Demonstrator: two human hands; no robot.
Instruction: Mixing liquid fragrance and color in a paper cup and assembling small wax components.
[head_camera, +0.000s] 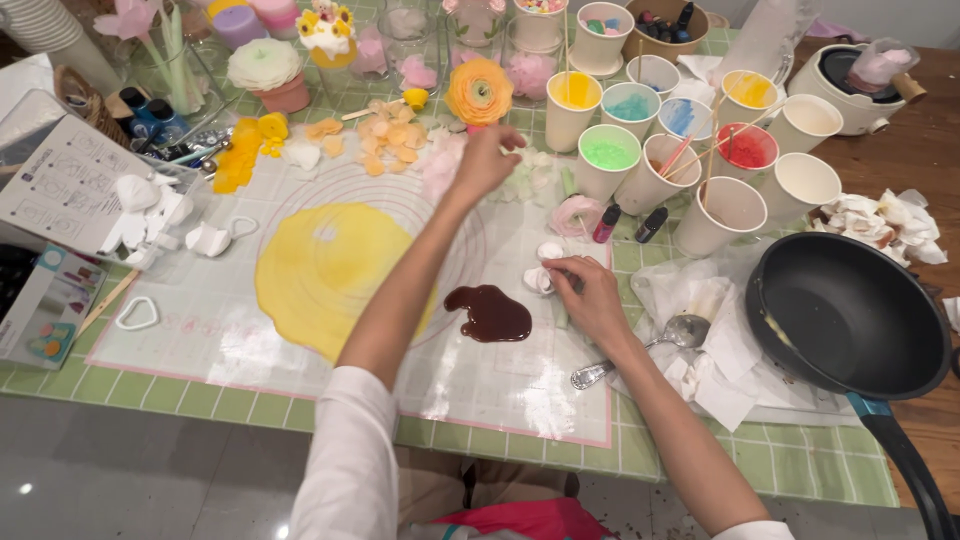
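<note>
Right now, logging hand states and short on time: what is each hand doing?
Left hand: fingers pinched over the pale petals; grip cannot be told.
Right hand: closed on a small white flower.

bright, even overhead light; glare on the clear mat (500, 390); soft shadows, slightly bowed edges.
</note>
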